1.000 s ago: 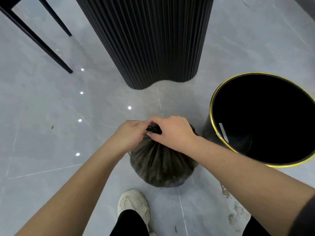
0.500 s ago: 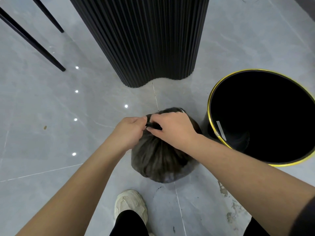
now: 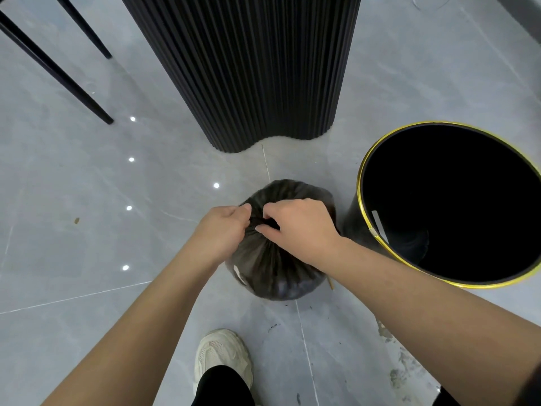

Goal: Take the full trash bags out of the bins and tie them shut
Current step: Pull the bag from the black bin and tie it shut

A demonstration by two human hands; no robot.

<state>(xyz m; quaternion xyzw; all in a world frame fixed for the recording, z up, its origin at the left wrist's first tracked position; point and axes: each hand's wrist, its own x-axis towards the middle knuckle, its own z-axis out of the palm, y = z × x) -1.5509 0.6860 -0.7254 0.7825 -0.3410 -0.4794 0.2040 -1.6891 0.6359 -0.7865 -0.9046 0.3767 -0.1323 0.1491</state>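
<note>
A full dark grey trash bag (image 3: 272, 271) sits on the floor in the middle of the view, its top gathered into pleats. My left hand (image 3: 224, 230) grips the gathered neck from the left with curled fingers. My right hand (image 3: 298, 227) pinches the same neck from the right, its fingers bent over the knot area. The neck itself is mostly hidden between the two hands. To the right stands the black bin (image 3: 366, 183) with a gold rim, dark inside, with no bag over its rim.
A black ribbed column base (image 3: 248, 68) rises just behind the bag. Thin black furniture legs (image 3: 58, 71) stand at the upper left. My pale sneaker (image 3: 222, 358) is on the grey tile floor below the bag. Dirt marks lie at the lower right.
The bag's far side has come into view behind my hands. My right fingers have shifted on the gathered neck; both hands keep hold of it.
</note>
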